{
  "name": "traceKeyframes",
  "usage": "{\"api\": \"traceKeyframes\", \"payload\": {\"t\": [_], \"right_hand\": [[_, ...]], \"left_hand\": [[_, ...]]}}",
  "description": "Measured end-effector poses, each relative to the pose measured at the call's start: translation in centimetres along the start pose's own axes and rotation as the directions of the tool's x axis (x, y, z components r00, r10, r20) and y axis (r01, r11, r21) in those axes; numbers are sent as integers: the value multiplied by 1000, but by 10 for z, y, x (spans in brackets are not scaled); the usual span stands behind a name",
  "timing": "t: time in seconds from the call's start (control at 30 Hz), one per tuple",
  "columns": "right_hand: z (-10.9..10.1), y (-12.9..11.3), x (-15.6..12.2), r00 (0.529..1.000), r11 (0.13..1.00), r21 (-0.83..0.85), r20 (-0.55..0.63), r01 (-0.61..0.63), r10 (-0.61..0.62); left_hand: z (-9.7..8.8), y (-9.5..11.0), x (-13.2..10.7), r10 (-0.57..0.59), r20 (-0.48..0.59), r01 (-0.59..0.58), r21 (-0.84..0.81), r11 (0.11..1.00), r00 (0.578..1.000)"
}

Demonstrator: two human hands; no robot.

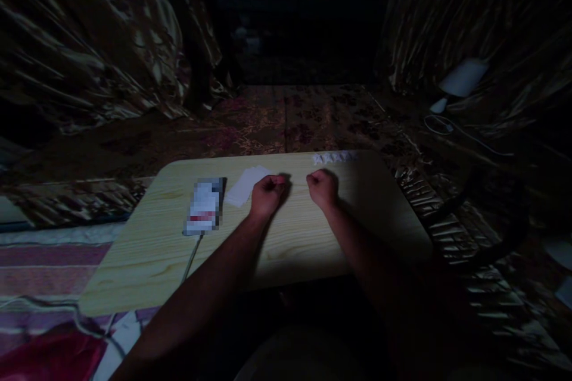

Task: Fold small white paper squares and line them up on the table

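Observation:
Both my hands rest on a low light-wood table [152, 250] in a dark room. My left hand [266, 195] is closed in a loose fist, right beside a small stack of white paper squares [243, 186]. My right hand [322, 187] is also closed in a fist, a short gap to the right of the left one. What either fist holds, if anything, is hidden. A row of small white folded pieces [335, 158] lies along the table's far edge, beyond my right hand.
A phone [204, 206] with a cable lies on the table's left part. Patterned cloth and cushions surround the table. A white object [462, 77] and cord lie at the right. A red cloth [49, 357] lies bottom left.

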State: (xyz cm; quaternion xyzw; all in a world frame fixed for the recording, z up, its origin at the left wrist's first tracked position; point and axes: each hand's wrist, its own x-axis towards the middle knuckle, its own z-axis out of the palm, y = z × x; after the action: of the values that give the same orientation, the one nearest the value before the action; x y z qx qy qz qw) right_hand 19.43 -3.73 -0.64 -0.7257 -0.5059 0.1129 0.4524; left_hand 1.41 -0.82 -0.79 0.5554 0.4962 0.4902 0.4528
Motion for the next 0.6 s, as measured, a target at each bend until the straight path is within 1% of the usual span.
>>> {"api": "traceKeyframes", "payload": {"t": [0.1,0.2,0.27,0.37,0.47,0.53,0.6], "right_hand": [[1,0,0,1000,998,-51,-11,24,-25],[2,2,1,999,996,-78,-16,37,-39],[3,3,1,999,994,-97,-19,47,-50],[2,4,0,999,994,-96,-17,49,-51],[0,3,0,999,994,-98,-19,43,-45],[0,2,0,998,994,-101,-19,50,-52],[0,3,0,998,993,-100,-15,58,-60]], "left_hand": [[-15,0,-8,52,7,-53,139,989,999],[-29,7,-11,106,-9,-98,311,945,994],[-37,13,-12,151,-2,-135,432,892,989],[-46,21,-10,219,27,-191,601,776,975],[-51,26,-3,288,57,-242,710,661,956],[-55,29,2,289,63,-236,753,614,955],[-58,31,7,244,64,-198,790,580,968]]}}
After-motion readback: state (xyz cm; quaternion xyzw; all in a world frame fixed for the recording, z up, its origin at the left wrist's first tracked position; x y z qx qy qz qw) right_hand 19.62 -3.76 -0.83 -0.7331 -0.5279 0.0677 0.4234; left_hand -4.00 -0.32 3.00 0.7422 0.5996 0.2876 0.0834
